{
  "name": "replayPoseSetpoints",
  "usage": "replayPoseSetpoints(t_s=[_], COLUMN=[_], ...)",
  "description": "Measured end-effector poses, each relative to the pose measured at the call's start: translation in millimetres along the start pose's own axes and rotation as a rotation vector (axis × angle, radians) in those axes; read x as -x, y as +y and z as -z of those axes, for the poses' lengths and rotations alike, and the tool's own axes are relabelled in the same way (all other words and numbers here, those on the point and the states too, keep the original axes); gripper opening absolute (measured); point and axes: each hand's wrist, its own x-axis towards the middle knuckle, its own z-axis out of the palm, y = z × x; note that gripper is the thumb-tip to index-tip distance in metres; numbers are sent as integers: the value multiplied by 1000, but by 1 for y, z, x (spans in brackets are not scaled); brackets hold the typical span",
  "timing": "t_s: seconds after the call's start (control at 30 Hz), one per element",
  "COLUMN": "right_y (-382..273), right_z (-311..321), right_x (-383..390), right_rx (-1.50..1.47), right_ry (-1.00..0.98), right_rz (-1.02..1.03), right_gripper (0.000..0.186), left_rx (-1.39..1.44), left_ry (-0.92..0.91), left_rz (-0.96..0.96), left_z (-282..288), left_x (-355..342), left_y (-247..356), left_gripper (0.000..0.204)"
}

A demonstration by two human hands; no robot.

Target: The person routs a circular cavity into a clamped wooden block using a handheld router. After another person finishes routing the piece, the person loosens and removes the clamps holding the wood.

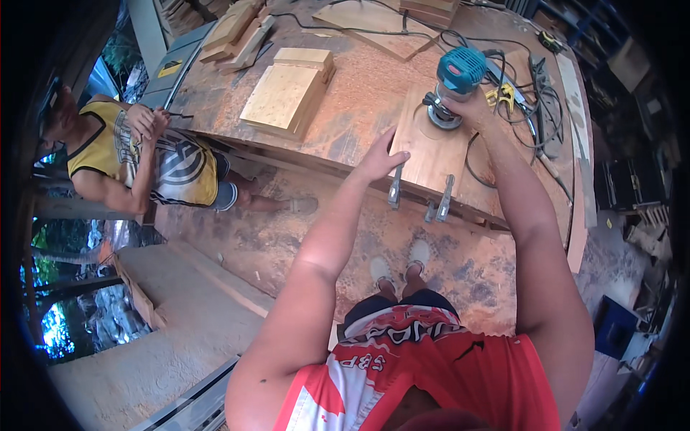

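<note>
The right hand [471,108] is wrapped around the lower body of a teal-topped, round handheld router with a metal base [460,68]; the router stands upright on a flat, pale brown rectangular wooden board [438,158], toward its far end. A curved line marks the board just beside the router's base. The left hand [381,159] is spread rather than clenched, thumb and fingers apart, resting at the board's left edge, nearer the body than the router and to the left of it. Just below this hand, a grey metal clamp [395,188] sits at the board's near edge, and a second grey metal clamp [445,200] stands to its right.

The board lies at the front edge of a broad, brown wooden workbench [359,93] strewn with orange sawdust. To the left are a neat stack of pale rectangular wooden blocks [284,97] and, farther back, a looser pile of wooden pieces [233,36]. Black cables [553,108] tangle at the right, beside a yellow tool [505,95]. Left of the bench, a co-worker in a yellow-and-white sleeveless top [183,169] stands on the dusty, stained floor [280,230], hands together.
</note>
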Motion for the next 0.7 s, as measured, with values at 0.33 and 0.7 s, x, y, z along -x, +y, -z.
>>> replayPoseSetpoints(t_s=[0.33,0.7], right_y=[-3,-4], right_z=[-3,-6], right_x=[10,13], right_rx=[76,42], right_ry=[-11,-35], right_rz=[-23,26], right_gripper=[73,66], left_rx=[-76,-36], left_ry=[8,-17], left_rz=[23,28], left_z=[-1,1], left_x=[5,2], left_y=[-18,-21], left_gripper=[75,75])
